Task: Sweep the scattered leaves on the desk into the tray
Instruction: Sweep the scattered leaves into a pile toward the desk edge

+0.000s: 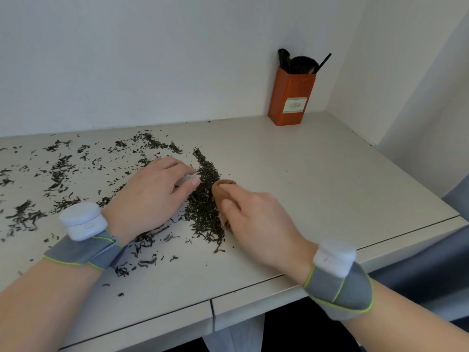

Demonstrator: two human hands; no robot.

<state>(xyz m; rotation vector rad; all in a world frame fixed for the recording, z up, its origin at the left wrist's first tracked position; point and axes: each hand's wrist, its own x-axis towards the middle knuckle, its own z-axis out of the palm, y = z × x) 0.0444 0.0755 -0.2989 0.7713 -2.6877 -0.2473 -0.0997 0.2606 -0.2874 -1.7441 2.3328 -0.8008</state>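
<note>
Dark dried leaves (61, 171) lie scattered over the left half of the pale desk (317, 179). A long ridge of gathered leaves (205, 199) runs down the middle. My left hand (149, 196) rests on the desk just left of the ridge, fingers stretched flat with the tips touching the leaves. My right hand (258, 222) grips a small brown wooden tray (223, 186) set against the right side of the ridge; most of the tray is hidden under the hand.
An orange tin (291, 97) holding dark brushes stands at the back right against the wall. The desk's front edge with drawer seams (212, 311) runs below my wrists. Both wrists wear grey bands with white units.
</note>
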